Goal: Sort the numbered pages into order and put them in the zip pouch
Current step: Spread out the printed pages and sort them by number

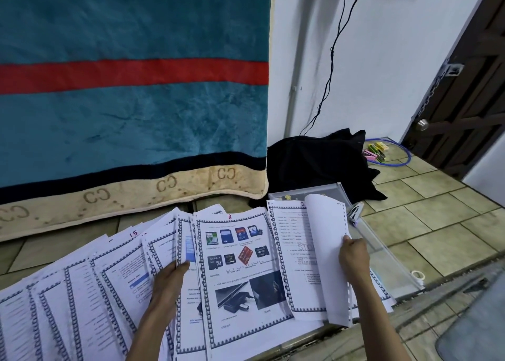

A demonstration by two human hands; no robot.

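Several printed pages with patterned borders lie fanned over the floor (82,292). A page marked 8 (240,273), showing memory cards, lies on top in the middle. Another at the left bears a red 15 (133,234). My left hand (169,281) rests on the fan, fingertips lifting the edge of a page beside page 8. My right hand (354,254) pinches a white sheet (326,251) with punched holes, raised and curling over a small stack (297,262). The clear zip pouch (388,265) lies flat under and to the right of that stack.
A teal blanket (131,87) with a red stripe hangs behind the pages. A black cloth (319,158), a stapler (355,213), coloured clips and a blue cord (393,153) lie at the right on the tiled floor. A dark door (470,87) stands at far right.
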